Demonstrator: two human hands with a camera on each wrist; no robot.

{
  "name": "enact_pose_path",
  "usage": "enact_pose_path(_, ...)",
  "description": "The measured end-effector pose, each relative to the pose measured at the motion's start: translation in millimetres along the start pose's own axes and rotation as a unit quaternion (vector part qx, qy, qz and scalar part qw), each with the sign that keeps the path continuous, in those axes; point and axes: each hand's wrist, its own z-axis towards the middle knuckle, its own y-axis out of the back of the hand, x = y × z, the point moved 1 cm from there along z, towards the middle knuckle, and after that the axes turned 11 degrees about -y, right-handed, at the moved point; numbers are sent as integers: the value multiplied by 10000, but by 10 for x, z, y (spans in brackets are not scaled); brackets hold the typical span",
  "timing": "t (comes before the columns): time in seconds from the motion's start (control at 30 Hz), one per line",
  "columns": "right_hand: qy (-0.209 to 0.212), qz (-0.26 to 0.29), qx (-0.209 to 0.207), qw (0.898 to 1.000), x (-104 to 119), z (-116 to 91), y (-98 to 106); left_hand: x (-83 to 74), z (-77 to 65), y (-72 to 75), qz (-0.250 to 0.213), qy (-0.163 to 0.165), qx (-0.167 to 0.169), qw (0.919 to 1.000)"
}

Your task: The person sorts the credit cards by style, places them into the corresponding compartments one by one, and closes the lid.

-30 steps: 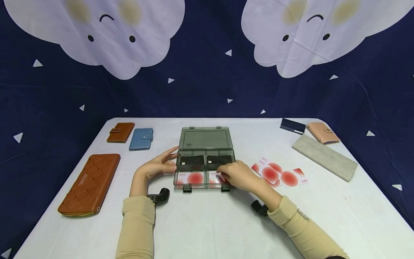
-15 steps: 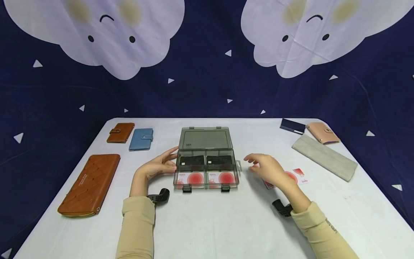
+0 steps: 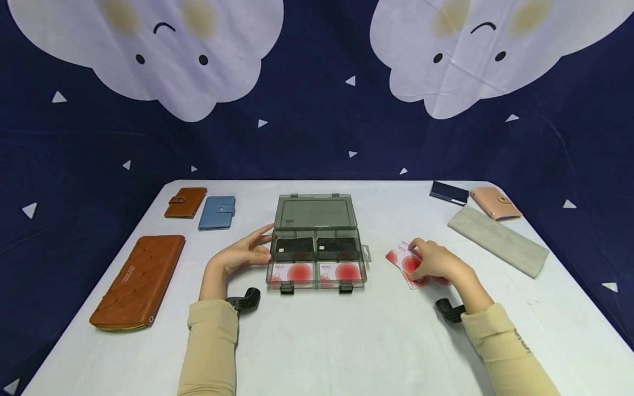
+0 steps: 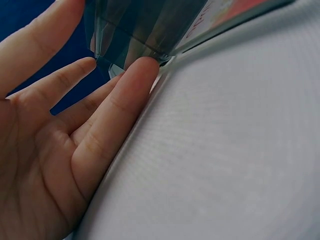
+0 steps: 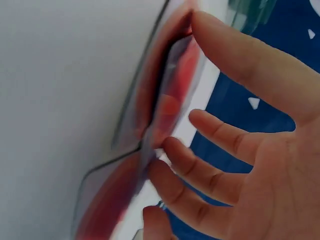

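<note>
Card box [image 3: 314, 212], its left side touched by the left hand [image 3: 242, 256] with fingers extended, lies open on the white table [image 3: 322, 341]; loose red-and-white cards [image 3: 399, 255] lie to its right; the right hand [image 3: 438, 260] bends over them, touching; whether it pinches one cannot be told.

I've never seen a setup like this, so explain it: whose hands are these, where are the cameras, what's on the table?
No machine here: a person works bare-handed. The wide picture comes from the head, the close-ups from each wrist. The left hand touches an open, divided box holding black cards and red-and-white cards. The right hand touches loose cards; whether it grips one isn't clear. Also on the white table: a large brown wallet, three smaller wallets, a grey pouch and a dark flat case.
</note>
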Motion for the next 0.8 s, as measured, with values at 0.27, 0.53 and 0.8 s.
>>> enact_pose_path(0.27,-137,344,293,9989,-39,173,30,8,4,16,77,8,-8,10000)
enact_pose_path(0.53,-218,402,244,9987,63,445,62,22,0,23,88,-11,27,10000)
enact_pose_path(0.8,-101,175,-87,9998,158,577,86,18,3,16,108,1,35,9999)
